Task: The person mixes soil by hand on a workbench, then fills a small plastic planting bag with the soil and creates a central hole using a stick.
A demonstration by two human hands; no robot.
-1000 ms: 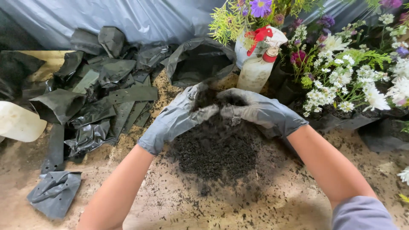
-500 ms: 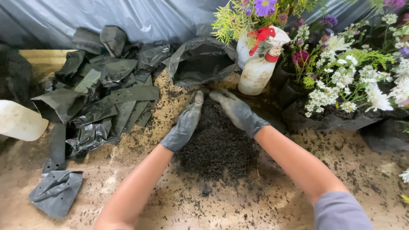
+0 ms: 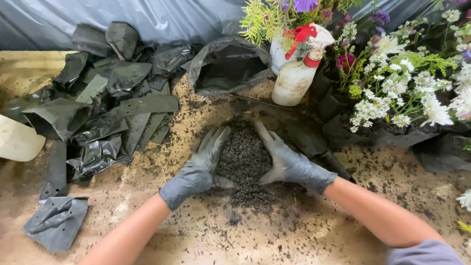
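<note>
A: One sandy, grit-strewn bench [image 3: 147, 230] carries everything, backed by a grey plastic sheet [image 3: 167, 19].

B: And the dark heap on the left?

A: Many crumpled black plastic bags [image 3: 108, 103], too tangled to count. One stands open [image 3: 225, 68] behind the soil.

B: The soil?

A: One crumbly dark mound [image 3: 244, 162] mid-bench, between two grey-gloved hands. The left hand [image 3: 198, 169] and right hand [image 3: 289, 164] lie open, fingers spread, cupping its sides.

B: Nearby?

A: One white spray bottle [image 3: 294, 73], red trigger, beside bagged white daisies [image 3: 397, 93].
</note>
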